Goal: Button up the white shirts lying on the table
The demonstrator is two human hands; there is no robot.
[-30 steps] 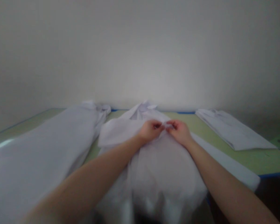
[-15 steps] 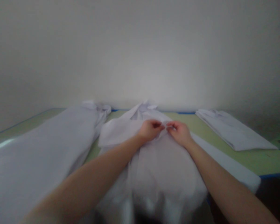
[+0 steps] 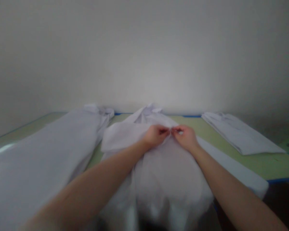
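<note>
A white long-sleeved coat [image 3: 173,166] lies on the table in front of me, its collar at the far end and its lower part hanging loosely over the near side. My left hand [image 3: 157,134] pinches the cloth at the middle of the coat's front. Fingertip to fingertip with it, my right hand [image 3: 184,136] pinches the same spot from the right. Whatever small part sits between the fingertips is too blurred to make out. One sleeve [image 3: 125,136] lies folded across to the left; the other sleeve [image 3: 236,166] stretches out under my right forearm.
Another long white garment [image 3: 53,154] is spread along the left of the green table [image 3: 262,166], which has a blue edge. At the right back rests a folded white garment [image 3: 240,134]. A plain wall [image 3: 144,57] rises behind the table.
My fingertips have come closer together and now meet at the pinched cloth, my right fingers having moved slightly left. The garments lie as before.
</note>
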